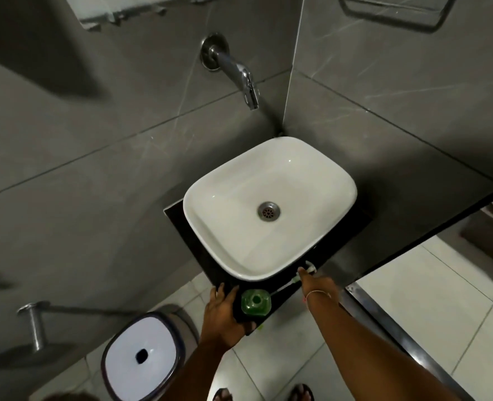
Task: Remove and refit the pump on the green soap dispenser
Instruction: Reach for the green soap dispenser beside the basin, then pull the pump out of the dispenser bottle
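1. Pump off the bottle: the white pump head and its dip tube lie flat on the dark counter, just beside the front corner of the white basin, with the right hand resting on top of them.
2. Its long axis runs diagonally, tube end pointing back toward the green soap dispenser, head end farther right; the right hand is plainly the nearer one.
3. How firmly that hand grips cannot be told, as the fingers are mostly hidden over the pump.
4. Left hand lies spread and flat on the counter edge, just left of the bottle, holding nothing.
5. Seen from above, the dispenser stands upright at the counter's front edge, a translucent green, squarish body with its round neck open.
6. Judged from this, refitting calls for swinging the tube a short way left and down into that neck.
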Motion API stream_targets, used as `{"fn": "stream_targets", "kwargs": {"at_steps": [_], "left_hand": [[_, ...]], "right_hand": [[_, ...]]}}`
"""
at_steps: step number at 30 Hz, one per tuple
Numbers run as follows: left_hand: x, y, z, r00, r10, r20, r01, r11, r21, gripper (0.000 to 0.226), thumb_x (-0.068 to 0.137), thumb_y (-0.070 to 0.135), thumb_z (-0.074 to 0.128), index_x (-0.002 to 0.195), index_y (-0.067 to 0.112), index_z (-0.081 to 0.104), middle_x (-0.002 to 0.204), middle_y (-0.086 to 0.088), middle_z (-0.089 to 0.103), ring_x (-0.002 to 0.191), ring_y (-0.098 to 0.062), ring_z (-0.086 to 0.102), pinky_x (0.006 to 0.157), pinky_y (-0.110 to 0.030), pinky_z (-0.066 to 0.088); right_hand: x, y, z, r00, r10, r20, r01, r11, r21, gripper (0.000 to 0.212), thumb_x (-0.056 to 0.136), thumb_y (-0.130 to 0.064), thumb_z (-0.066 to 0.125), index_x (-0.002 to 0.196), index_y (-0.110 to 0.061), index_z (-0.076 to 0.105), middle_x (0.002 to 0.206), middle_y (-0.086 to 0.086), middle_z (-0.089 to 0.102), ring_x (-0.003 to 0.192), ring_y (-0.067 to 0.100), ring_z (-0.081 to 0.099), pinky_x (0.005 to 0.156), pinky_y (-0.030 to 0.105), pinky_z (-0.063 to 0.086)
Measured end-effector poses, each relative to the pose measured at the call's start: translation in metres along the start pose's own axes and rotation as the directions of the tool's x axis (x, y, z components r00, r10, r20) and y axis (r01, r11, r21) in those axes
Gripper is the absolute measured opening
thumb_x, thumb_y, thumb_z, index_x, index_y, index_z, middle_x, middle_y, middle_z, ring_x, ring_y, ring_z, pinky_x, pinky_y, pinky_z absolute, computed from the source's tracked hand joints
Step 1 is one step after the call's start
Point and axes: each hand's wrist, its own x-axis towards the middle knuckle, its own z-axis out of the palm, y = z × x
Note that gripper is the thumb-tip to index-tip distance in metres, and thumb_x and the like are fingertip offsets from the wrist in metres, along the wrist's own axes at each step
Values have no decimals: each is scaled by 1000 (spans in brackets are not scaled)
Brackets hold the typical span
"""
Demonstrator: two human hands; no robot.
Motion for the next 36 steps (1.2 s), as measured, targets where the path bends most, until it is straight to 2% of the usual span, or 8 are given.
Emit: {"fn": "stream_targets", "kwargs": {"at_steps": [7, 12, 16, 18, 20, 24, 31, 36], "left_hand": [[3, 4, 8, 1000, -11, -28, 7, 993, -114, 81, 60, 45, 80, 134, 35, 48, 158, -14, 25, 148, -32, 9, 118, -45, 23], [4, -1, 12, 999, -4, -43, 0, 995, -104, 71, 62, 49, 81, 127, 36, 55, 157, -10, 28, 148, -31, 8, 119, -50, 23], [6, -3, 11, 999, 20, -43, -23, 998, -60, 71, 64, 52, 79, 128, 37, 53, 158, -9, 26, 149, -30, 6, 119, -51, 21], [6, -3, 10, 999, 30, -36, -31, 999, -39, 71, 64, 54, 78, 128, 38, 53, 158, -9, 26, 149, -30, 6, 119, -51, 20], [6, -4, 9, 999, 29, -36, -30, 999, -35, 71, 64, 54, 78, 128, 39, 52, 158, -8, 26, 149, -30, 6, 119, -51, 21], [6, -4, 8, 998, 38, -42, -39, 999, -27, 72, 64, 52, 78, 129, 40, 51, 158, -8, 27, 149, -30, 7, 119, -49, 21], [5, -2, 8, 999, 28, -37, -28, 1000, 5, 73, 67, 51, 77, 133, 39, 48, 159, -8, 24, 149, -30, 5, 120, -48, 19], [5, -2, 8, 999, 34, -38, -34, 999, 22, 73, 68, 52, 76, 134, 40, 47, 159, -7, 24, 149, -29, 5, 120, -47, 17]], "right_hand": [[11, -6, 9, 998, 21, 62, -31, 985, 171, 62, 89, -51, 58, 131, -5, 56, 132, 25, 60, 123, 39, 55, 108, 49, 40], [-7, -2, 3, 991, 131, 19, -129, 918, 376, 56, 86, -48, 64, 111, 2, 67, 106, 23, 69, 106, 38, 62, 87, 35, 44], [-50, 14, -13, 989, -49, -138, 130, 726, 675, 32, 72, -50, 78, 78, -19, 73, 99, 7, 76, 95, 25, 68, 91, 39, 51], [-76, 25, -19, 958, -192, -215, 288, 614, 735, 45, 62, -59, 81, 86, -22, 76, 92, -2, 78, 90, 13, 72, 89, 32, 53], [-99, 29, -20, 896, -321, -308, 443, 588, 677, 53, 60, -66, 78, 92, -25, 75, 96, -2, 75, 93, 13, 70, 87, 30, 52], [-123, 19, -16, 695, -525, -492, 718, 536, 443, 28, 67, -56, 74, 77, -32, 67, 85, -2, 68, 87, 22, 63, 79, 28, 47], [-122, 20, 6, 528, -664, -530, 842, 490, 225, 32, 68, -49, 75, 83, -20, 72, 83, -18, 61, 86, 18, 58, 77, 27, 48], [-125, 13, 2, 424, -683, -596, 901, 388, 196, 27, 73, -50, 76, 88, -30, 67, 96, -34, 56, 92, 6, 56, 84, 12, 41]]}}
